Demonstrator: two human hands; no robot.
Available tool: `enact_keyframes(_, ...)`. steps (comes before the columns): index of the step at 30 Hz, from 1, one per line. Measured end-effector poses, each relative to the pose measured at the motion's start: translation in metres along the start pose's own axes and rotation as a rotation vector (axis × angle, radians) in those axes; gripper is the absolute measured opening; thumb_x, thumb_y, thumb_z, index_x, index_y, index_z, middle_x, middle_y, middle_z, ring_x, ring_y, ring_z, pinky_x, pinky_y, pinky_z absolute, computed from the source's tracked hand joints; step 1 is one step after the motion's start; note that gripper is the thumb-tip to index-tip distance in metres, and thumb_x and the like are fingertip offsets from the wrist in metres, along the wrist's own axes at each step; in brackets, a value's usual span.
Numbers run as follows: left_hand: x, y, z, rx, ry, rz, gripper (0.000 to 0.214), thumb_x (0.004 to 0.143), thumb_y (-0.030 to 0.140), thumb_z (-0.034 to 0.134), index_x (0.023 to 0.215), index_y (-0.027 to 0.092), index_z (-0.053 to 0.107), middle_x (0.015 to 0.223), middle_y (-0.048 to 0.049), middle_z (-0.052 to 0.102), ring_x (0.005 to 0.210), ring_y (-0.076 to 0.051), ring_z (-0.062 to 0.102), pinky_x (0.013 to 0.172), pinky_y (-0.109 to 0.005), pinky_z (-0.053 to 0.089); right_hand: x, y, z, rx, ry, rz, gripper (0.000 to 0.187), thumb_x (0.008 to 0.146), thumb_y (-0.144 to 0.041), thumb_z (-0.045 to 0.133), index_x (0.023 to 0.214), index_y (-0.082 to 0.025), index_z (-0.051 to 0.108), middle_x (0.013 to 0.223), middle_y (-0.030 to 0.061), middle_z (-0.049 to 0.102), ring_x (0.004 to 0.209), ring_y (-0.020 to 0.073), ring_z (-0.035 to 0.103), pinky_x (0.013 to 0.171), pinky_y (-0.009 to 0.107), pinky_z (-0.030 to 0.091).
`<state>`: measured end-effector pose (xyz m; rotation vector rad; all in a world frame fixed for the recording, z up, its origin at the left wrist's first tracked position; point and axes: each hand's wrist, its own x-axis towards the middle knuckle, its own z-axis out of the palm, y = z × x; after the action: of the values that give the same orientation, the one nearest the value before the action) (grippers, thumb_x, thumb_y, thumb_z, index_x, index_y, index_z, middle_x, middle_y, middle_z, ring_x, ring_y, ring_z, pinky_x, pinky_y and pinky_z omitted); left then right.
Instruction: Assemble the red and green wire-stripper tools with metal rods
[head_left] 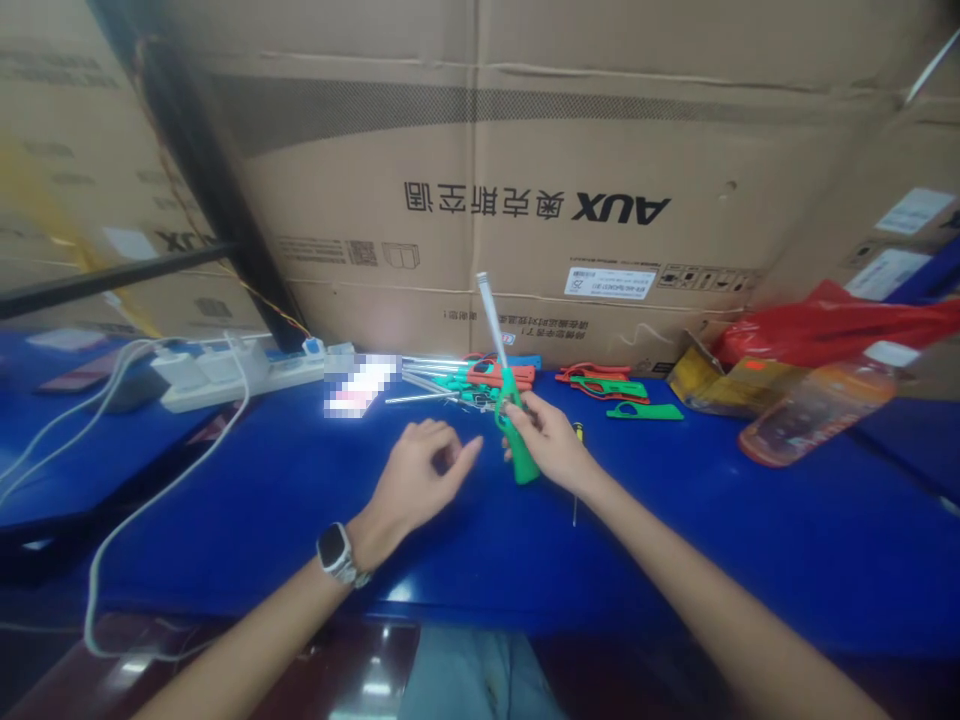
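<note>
My right hand [551,435] is wrapped round the handle of a green long-nozzle lighter [525,460], its silver tube pointing up and slightly left. To its left, my left hand [420,465] hovers low over the blue table, fingers loosely curled and thumb apart, with nothing seen in it. Behind the hands lies a pile of lighters [495,375] in red, green and blue, several silver tubes pointing left. Right of the pile are loose red and green handle shells [600,382] and a single green shell [645,411]. A screwdriver [577,433] with a yellow-and-black handle lies beside my right wrist, partly hidden.
A large cardboard box [337,180] stands behind the blue table [660,520]. On the left are a power strip [225,380], white cables [180,480] and a bright, blurred-out phone-like thing [364,385]. A drink bottle [825,405], yellow carton [712,378] and red bag [840,325] sit right.
</note>
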<state>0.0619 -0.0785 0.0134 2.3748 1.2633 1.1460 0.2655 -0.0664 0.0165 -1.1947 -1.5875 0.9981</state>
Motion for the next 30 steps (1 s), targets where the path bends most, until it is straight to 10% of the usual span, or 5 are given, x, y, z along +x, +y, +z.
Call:
enact_keyframes(8, -0.004, -0.004, -0.018, 0.156, 0.048, 0.281, 0.033, 0.096, 0.021, 0.051, 0.064, 0.019, 0.043, 0.062, 0.0018, 0.049, 0.067, -0.015, 0.043, 0.068, -0.033, 0.032, 0.008, 0.003, 0.014, -0.907, -0.131, -0.323, 0.029, 0.094, -0.037, 0.061, 0.121, -0.029, 0.07, 0.115, 0.0054, 0.067, 0.092, 0.0202, 0.066, 0.075, 0.03, 0.045)
enact_keyframes(21, 0.021, -0.023, 0.021, 0.083, -0.112, 0.08, 0.038, 0.099, 0.032, 0.045, 0.064, 0.019, 0.046, 0.067, -0.0005, 0.056, 0.072, -0.018, 0.049, 0.073, -0.034, 0.036, 0.023, 0.024, 0.028, -0.791, -0.221, -0.444, 0.029, 0.092, -0.024, 0.055, 0.117, -0.018, 0.068, 0.13, 0.0135, 0.057, 0.122, 0.0286, 0.048, 0.102, 0.049, 0.036)
enact_keyframes(26, 0.045, -0.017, 0.036, 0.019, -0.109, 0.158, 0.04, 0.103, 0.033, 0.037, 0.066, 0.02, 0.048, 0.068, -0.0016, 0.056, 0.072, -0.019, 0.051, 0.075, -0.034, 0.04, 0.015, 0.02, -0.012, -0.519, 0.029, -0.241, 0.049, 0.079, -0.003, 0.04, 0.116, -0.021, 0.067, 0.116, 0.008, 0.063, 0.111, 0.0196, 0.059, 0.096, 0.036, 0.045)
enact_keyframes(30, 0.061, -0.008, 0.053, 0.015, -0.222, 0.256, 0.026, 0.098, 0.034, 0.047, 0.079, 0.02, 0.058, 0.082, -0.0043, 0.062, 0.085, -0.022, 0.056, 0.08, -0.037, 0.044, -0.018, 0.012, -0.043, -0.814, 0.282, 0.149, 0.028, 0.086, -0.033, 0.055, 0.11, -0.02, 0.06, 0.097, 0.0073, 0.067, 0.087, 0.0244, 0.066, 0.077, 0.035, 0.049)
